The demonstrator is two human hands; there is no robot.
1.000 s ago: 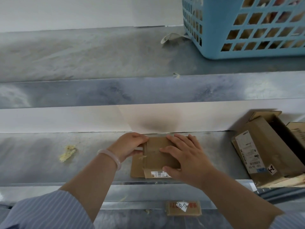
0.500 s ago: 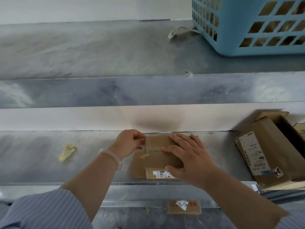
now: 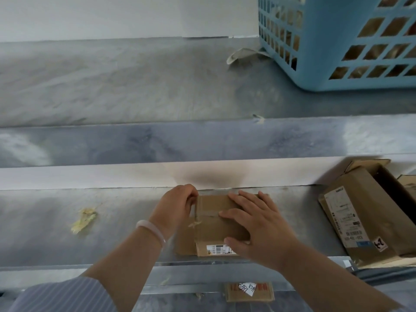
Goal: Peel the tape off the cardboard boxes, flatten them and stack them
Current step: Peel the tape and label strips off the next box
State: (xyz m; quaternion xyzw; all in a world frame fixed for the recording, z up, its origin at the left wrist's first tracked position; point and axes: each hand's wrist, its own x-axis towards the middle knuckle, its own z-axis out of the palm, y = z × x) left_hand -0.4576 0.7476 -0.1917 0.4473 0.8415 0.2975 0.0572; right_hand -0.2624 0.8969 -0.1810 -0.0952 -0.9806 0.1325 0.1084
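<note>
Our left hand [image 3: 177, 206] had its fingers curled tight, pinching the far-left edge of the small cardboard box [image 3: 213, 228] where a tape strip [image 3: 207, 213] ended. We could not tell whether it had tape or only cardboard. Our right hand [image 3: 258, 224] lay flat on the box top, fingers straight and spread. The box sat at the shelf's [image 3: 45, 233] near edge, labelled side toward us, tape running left to right. Bare metal lay to its left and larger opened boxes [image 3: 360, 217] stood to its right.
</note>
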